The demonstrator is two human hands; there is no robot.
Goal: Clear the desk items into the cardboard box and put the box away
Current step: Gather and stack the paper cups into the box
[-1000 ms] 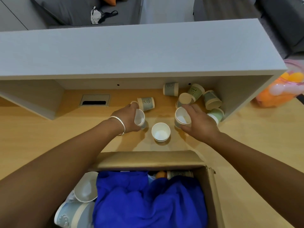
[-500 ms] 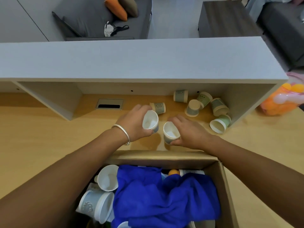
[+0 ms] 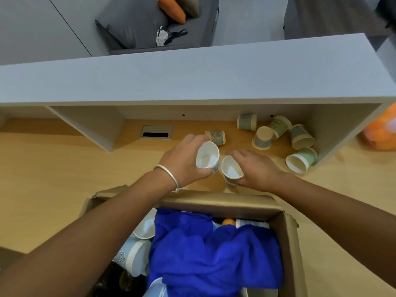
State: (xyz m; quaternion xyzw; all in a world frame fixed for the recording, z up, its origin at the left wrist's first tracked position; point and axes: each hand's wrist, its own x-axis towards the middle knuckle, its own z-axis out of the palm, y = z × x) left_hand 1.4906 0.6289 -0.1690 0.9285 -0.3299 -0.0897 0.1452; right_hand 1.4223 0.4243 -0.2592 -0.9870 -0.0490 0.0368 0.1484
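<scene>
I had a paper cup in each hand, both just past the far edge of the cardboard box (image 3: 225, 202), which sat on the counter (image 3: 53, 172) right in front of me. My left hand (image 3: 184, 166) had its fingers curled around one cup (image 3: 207, 154), tipped so its white inside faced me; my right hand (image 3: 257, 170) gripped the second cup (image 3: 232, 171) by its rim and side, held just above the counter. The two cups were almost touching, and that was my first worry: a bump between them could have knocked the lightly held right one loose, and it would have rolled off toward the shelf. The box was already crowded, with a blue cloth (image 3: 214, 249) heaped across most of it and several cups (image 3: 137, 254) wedged along the left side. Dropped onto that soft mound, a cup could have bounced or slid back out over the low front wall. Squeezing harder would have been no fix, since thin paper walls crush easily. Six more cups lay further back under the shelf (image 3: 192, 82), one (image 3: 216, 137) just behind my left hand and five (image 3: 278, 136) scattered to the right, mostly on their sides, so a careless sweep of the forearm might have sent them rolling deeper in.
</scene>
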